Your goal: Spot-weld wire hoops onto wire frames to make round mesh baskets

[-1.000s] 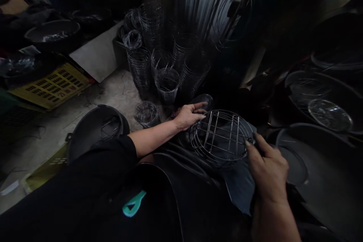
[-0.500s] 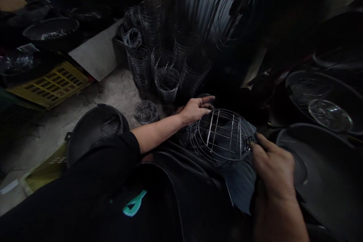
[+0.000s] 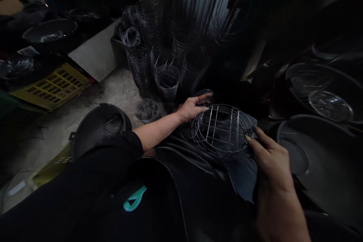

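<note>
A round wire rack (image 3: pixel 224 126), made of ring wires with straight bars across, lies over my lap on a dark grey cloth (image 3: pixel 244 176). My right hand (image 3: pixel 272 159) pinches its right rim between thumb and fingers. At the far left rim is my left hand (image 3: pixel 189 109), its fingers stretched out and apart, thumb close to the wire. Whether that thumb touches the rim I cannot tell. Beneath the rack, a black apron (image 3: pixel 207 196) covers my legs.
Stacks of wire rings (image 3: pixel 167 79) stand on the floor ahead. A black pan (image 3: pixel 87 132) is at left, near a yellow crate (image 3: pixel 53 87). Large dark basins (image 3: pixel 334 166) crowd the right side. A small wire bundle (image 3: pixel 147 110) sits beyond my left forearm.
The rack sits slightly higher in view and flatter. My left hand has shifted a little left, off the rim wire; my right hand's fingers have moved slightly on the rim.
</note>
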{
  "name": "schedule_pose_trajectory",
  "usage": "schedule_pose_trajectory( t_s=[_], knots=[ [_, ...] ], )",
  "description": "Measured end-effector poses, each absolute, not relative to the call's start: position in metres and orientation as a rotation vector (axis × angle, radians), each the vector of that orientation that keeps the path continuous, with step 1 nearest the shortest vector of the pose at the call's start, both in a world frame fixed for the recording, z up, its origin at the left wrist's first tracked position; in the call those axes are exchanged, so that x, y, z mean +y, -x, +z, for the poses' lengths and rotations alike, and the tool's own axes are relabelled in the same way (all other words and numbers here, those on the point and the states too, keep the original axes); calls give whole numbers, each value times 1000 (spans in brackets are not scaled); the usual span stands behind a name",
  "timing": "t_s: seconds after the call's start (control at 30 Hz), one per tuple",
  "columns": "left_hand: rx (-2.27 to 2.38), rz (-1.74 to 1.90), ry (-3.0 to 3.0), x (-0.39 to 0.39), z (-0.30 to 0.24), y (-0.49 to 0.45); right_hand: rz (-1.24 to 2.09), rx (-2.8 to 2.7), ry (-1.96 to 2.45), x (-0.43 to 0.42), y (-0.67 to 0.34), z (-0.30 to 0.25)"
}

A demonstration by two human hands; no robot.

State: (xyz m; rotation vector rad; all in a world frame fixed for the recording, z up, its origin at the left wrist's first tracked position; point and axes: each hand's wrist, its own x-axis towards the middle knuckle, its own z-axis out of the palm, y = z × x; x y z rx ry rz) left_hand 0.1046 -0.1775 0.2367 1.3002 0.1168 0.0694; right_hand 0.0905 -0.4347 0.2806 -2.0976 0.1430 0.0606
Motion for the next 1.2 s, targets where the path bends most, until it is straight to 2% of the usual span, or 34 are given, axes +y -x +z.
schedule_pose_trajectory(
  t_s=[0.17, 0.33, 0.53, 0.63, 0.77, 0.93, 1.07, 1.2],
  knots=[
    [-84, 186, -1822, -179, 245, -96, 234, 262, 1760, -433, -87, 282],
    [-130, 148, -2276, -175, 255, -92, 396, 324, 1541, -433, -101, 288],
    [-97, 93, -2312, -173, 258, -97, 492, 336, 1563, -436, -119, 284],
    [-24, 51, -2058, -171, 257, -98, 491, 344, 1587, -434, -121, 284],
    [12, -21, -1635, -162, 256, -103, 451, 297, 1633, -427, -116, 284],
    [89, -144, -1502, -147, 268, -109, 237, 71, 1786, -420, -83, 291],
    [171, -466, -1626, -145, 302, -116, 3, -322, 1986, -415, -57, 301],
    [68, -312, -1856, -153, 338, -131, -94, -284, 2053, -438, -49, 284]
  ],
)
